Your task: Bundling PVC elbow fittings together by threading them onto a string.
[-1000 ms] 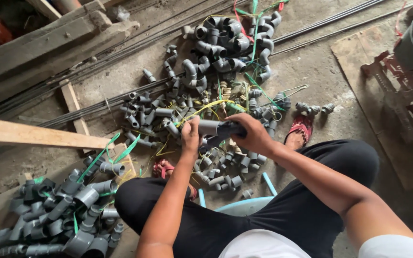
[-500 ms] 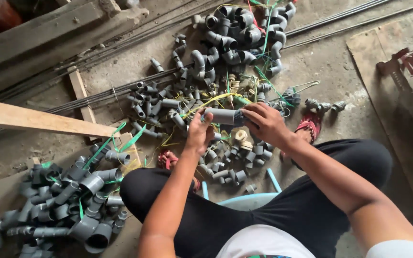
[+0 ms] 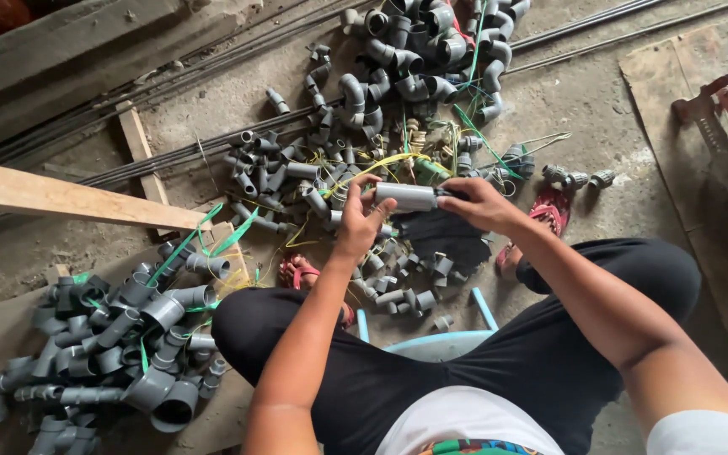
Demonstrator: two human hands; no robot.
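A short grey plastic pipe piece (image 3: 406,196) is held level between both hands over the floor. My left hand (image 3: 362,221) grips its left end with fingers curled around it. My right hand (image 3: 480,205) pinches the right end, and a dark cloth (image 3: 441,238) hangs below that hand. Loose grey pipe fittings (image 3: 398,282) lie on the ground right under the hands. I sit low on a light blue stool (image 3: 431,341), knees apart in black trousers.
A heap of grey elbows and couplings (image 3: 120,345) lies at lower left, another pile (image 3: 419,50) at the top with green and yellow straps. A wooden plank (image 3: 61,195) juts in from the left. Steel rods (image 3: 170,156) cross the floor. A red metal tool (image 3: 718,109) stands right.
The view has shifted slightly, so the piles sit a little lower and further left in view. Both hands stay on the pipe piece, which sits nearly where it was.
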